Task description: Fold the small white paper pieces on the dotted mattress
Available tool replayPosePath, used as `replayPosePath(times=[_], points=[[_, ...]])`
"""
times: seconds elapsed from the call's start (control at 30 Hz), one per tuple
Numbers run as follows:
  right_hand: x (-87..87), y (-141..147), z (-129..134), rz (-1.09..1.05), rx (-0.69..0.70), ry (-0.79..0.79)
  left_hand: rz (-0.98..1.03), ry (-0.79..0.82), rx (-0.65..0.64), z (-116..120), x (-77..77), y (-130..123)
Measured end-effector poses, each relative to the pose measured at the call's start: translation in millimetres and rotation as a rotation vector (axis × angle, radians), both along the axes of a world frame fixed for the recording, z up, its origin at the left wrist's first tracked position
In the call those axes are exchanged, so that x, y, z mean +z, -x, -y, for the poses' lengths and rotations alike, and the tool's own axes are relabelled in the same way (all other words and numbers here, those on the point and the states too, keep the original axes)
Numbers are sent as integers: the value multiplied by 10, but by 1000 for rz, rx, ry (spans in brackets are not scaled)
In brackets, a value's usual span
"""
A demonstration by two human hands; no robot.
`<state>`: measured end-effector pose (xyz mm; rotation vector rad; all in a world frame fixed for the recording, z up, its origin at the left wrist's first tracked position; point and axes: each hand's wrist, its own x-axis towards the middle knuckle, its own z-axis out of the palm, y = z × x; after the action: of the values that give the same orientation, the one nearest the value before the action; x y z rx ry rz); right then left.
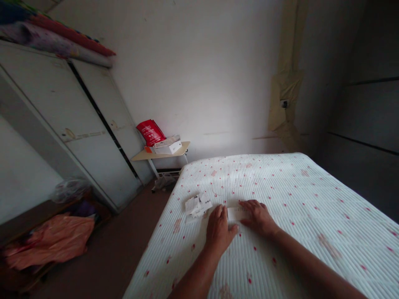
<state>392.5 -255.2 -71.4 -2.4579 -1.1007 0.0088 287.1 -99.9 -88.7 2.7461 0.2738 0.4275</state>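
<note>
A small white paper strip [237, 214] with a faint row of print lies on the quilted bed cover between my hands. My right hand [258, 217] holds its right end, with fingers at the far edge and thumb at the near edge. My left hand [219, 227] rests at the strip's left end, fingers close together and slightly bent, thumb stretched out apart towards the right. The fingertips partly cover both ends of the strip. Just left of my left hand, a loose pile of white printed paper pieces [198, 205] lies on the cover.
The bed [249, 178] has a white cover with red dots. Beyond its far left corner stands a small table [141, 155] with a red bag [151, 132] and a white box [170, 148]. A wardrobe [90, 145] and orange cloth [56, 238] are at left.
</note>
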Motion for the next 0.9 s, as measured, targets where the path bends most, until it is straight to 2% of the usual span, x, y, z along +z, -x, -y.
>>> replayPosePath(times=[0.33, 0.53, 0.63, 0.77, 0.83, 0.9], points=[[162, 120, -63, 29, -17, -35, 134, 41, 20, 14, -1, -63], [196, 119, -60, 47, -9, -83, 244, 189, -53, 5, -6, -74], [255, 102, -19, -110, 23, -215, 307, 352, -137, 2, 72, -84], [345, 96, 37, -575, 120, -574, 343, 644, -205, -2, 252, -75], [365, 101, 53, -781, 133, -713, 313, 806, -209, -1, 323, -69], [364, 112, 62, -890, 110, -807, 238, 1028, -222, 7, 353, -72]])
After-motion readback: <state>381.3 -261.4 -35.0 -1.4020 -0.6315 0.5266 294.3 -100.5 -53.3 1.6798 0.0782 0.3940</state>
